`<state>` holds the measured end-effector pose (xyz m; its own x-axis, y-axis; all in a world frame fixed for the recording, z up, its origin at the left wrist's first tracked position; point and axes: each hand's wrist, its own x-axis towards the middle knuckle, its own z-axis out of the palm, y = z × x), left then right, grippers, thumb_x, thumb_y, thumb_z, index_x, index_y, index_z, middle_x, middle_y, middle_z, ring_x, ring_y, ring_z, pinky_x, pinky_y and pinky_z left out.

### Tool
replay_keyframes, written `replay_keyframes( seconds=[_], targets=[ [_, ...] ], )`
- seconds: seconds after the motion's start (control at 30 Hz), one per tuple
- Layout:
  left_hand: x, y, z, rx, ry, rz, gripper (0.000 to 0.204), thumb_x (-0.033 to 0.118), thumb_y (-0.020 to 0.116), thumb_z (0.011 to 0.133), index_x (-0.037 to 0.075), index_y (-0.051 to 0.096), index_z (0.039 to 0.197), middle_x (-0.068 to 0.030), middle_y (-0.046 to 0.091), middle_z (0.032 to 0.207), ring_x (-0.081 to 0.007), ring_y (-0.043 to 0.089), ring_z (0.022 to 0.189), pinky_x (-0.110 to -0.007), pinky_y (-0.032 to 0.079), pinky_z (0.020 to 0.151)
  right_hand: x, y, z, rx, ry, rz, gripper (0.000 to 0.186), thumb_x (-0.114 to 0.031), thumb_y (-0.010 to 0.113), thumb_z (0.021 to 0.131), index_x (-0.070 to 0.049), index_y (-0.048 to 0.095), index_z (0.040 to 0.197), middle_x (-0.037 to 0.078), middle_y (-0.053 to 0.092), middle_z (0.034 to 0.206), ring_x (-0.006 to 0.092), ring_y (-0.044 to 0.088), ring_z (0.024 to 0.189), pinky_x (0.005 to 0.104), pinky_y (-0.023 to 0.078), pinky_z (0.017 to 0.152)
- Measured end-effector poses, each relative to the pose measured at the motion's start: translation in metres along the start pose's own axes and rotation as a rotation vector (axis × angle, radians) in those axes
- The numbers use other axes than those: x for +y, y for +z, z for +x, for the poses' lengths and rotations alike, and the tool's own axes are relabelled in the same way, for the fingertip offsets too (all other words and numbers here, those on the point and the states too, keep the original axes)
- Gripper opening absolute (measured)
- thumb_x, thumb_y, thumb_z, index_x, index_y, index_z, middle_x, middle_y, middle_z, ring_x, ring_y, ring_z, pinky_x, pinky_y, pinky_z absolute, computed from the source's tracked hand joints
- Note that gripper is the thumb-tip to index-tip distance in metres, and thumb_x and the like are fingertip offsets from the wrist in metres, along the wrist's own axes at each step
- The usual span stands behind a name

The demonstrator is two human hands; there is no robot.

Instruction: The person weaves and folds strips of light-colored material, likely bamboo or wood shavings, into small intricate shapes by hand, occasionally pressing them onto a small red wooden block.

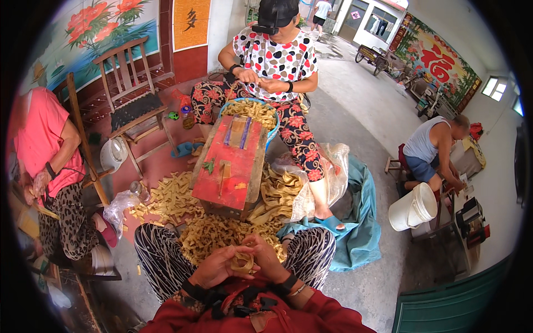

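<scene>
Over my lap, my left hand (216,267) and my right hand (268,263) are close together, fingers closed on a flat tan strip (242,263) bent into a loop. The strip looks like dried leaf or husk; its exact kind is unclear. Just beyond my hands, between my knees, lies a heap of small folded tan pieces (206,237). Longer, wider tan strips (282,191) lie to the right of a red-topped wooden box (219,182). On the box are a green leaf (209,165) and a few tan scraps.
Across from me, a co-worker (275,61) handles a strip behind a blue-rimmed basin (273,133) of folded pieces. Another person (47,144) sits at left near a wooden chair (125,83). Teal cloth (363,222) lies at right, with a white bucket (408,211) beyond.
</scene>
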<state>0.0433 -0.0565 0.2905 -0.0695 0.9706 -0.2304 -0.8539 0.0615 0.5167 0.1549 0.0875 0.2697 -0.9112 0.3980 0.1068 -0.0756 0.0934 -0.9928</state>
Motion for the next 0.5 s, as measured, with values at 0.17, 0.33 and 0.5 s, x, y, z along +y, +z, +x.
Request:
replay_keyframes(
  seconds=[0.17, 0.33, 0.5],
  targets=[
    [-0.008, -0.011, 0.003, -0.068, 0.012, -0.110, 0.050, 0.035, 0.038, 0.098, -0.010, 0.049, 0.118, -0.0148, 0.057, 0.101, -0.0267, 0.060, 0.093, -0.048, 0.049, 0.090, 0.003, -0.012, -0.012, 0.148, 0.054, -0.112, 0.038, -0.032, 0.038, 0.097, 0.000, 0.057, 0.090, 0.005, 0.054, 0.078, 0.0144, 0.051, 0.071, 0.0273, 0.042, 0.065],
    [-0.007, -0.008, -0.002, 0.072, 0.119, -0.122, 0.046, 0.035, 0.045, 0.095, -0.009, 0.057, 0.105, -0.0125, 0.054, 0.093, -0.0211, 0.052, 0.079, -0.051, 0.047, 0.088, 0.003, -0.038, -0.019, 0.322, 0.116, -0.061, 0.037, -0.027, 0.041, 0.097, 0.000, 0.058, 0.077, 0.001, 0.049, 0.070, 0.0096, 0.044, 0.062, 0.0245, 0.037, 0.058],
    [-0.003, -0.013, -0.002, 0.107, 0.174, -0.082, 0.046, 0.034, 0.042, 0.095, -0.008, 0.059, 0.100, -0.0117, 0.054, 0.089, -0.0208, 0.051, 0.075, -0.050, 0.049, 0.083, 0.004, -0.035, -0.020, -0.103, 0.150, -0.169, 0.024, -0.026, 0.047, 0.096, -0.003, 0.056, 0.095, 0.001, 0.050, 0.075, 0.0095, 0.048, 0.067, 0.0239, 0.040, 0.061]
  ],
)
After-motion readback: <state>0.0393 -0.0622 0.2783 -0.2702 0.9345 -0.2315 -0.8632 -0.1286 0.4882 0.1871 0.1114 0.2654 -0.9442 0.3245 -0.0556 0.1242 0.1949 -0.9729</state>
